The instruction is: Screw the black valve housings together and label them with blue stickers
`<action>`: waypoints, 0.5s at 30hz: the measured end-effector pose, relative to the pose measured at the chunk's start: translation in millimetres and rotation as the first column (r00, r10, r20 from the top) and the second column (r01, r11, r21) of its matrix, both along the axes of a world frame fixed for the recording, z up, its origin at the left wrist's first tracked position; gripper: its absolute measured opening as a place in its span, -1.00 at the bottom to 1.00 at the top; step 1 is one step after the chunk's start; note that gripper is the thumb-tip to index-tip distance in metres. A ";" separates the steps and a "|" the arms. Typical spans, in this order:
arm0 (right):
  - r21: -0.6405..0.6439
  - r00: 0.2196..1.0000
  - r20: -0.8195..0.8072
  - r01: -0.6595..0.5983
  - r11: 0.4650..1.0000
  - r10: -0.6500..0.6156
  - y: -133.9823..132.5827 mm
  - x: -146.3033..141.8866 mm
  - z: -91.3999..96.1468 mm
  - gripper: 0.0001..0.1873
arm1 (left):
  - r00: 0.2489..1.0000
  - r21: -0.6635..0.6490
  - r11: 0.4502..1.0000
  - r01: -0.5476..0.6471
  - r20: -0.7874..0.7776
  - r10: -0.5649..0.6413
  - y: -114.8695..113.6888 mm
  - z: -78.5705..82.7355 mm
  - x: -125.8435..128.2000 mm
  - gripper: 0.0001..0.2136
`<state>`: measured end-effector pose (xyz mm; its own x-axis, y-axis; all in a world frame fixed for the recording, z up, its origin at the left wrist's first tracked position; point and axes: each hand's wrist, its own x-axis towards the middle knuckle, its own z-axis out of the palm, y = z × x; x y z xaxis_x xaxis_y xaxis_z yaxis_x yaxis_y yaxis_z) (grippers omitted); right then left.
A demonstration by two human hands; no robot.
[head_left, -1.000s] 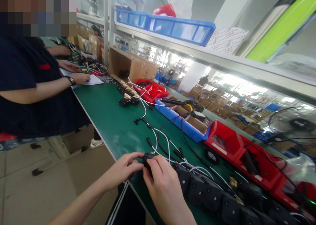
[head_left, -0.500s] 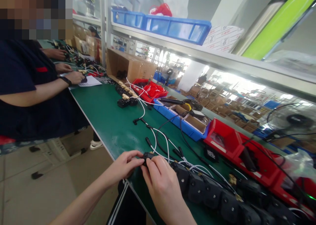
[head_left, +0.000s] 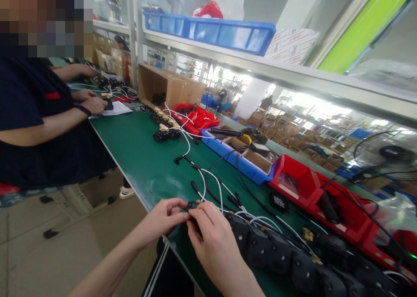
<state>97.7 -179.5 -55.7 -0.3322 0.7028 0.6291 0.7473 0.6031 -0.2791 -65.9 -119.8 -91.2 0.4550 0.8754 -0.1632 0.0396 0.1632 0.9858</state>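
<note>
A: Where is the black housing (head_left: 193, 205)?

B: At the front edge of the bench (head_left: 137, 158). The left hand (head_left: 167, 216) pinches its left end; the right hand (head_left: 213, 240) is closed on it from the other side, hiding most of it.

A: Why both?

B: Opposed grips presumably steady so small a part.

A: And the row of similar housings (head_left: 279, 258)?

B: Just beside the right hand, probably for a short reach, with white cables (head_left: 221, 197) lying loosely behind.

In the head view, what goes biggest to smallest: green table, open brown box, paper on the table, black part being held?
1. Green table
2. Brown box
Unsure: paper and black part; the part is mostly hidden.
</note>
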 end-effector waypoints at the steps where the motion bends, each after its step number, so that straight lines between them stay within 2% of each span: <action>1: -0.004 0.999 -0.020 0.027 1.000 -0.028 0.1 -1.4 -1.2 -0.84 | 1.000 0.002 1.000 0.000 -0.001 0.000 -0.2 -0.3 -0.1 -0.56; 4: -0.024 0.996 -0.031 0.078 0.997 -0.079 -0.6 -5.6 -3.9 -0.83 | 1.000 -0.002 1.000 -0.006 -0.002 0.006 -1.1 -1.3 -0.3 -0.54; 8: -0.019 0.999 0.006 0.040 0.999 -0.040 -2.6 -7.7 -5.6 -0.84 | 1.000 0.003 1.000 -0.005 0.002 0.005 -0.2 -3.6 -0.2 -0.52; 10: -0.001 0.997 0.038 0.065 0.998 -0.065 -3.3 -6.4 -4.7 -0.84 | 1.000 0.022 1.000 -0.006 0.003 0.006 1.3 -4.8 0.0 -0.53; 12: -0.024 0.994 0.075 0.081 0.996 -0.079 -1.3 -2.9 1.3 -0.84 | 1.000 0.042 0.999 -0.002 -0.001 0.002 2.6 -5.7 0.5 -0.55; 15: -0.182 1.000 -0.004 -0.001 0.983 0.000 16.1 4.2 24.1 -0.84 | 1.000 0.067 0.998 -0.006 -0.013 0.006 2.8 -6.3 1.6 -0.59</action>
<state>102.0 -163.4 -31.6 -0.3304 0.8054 0.4921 0.7457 0.5424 -0.3870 -64.3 -116.9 -97.5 0.4479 0.8873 -0.1094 0.0515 0.0966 0.9940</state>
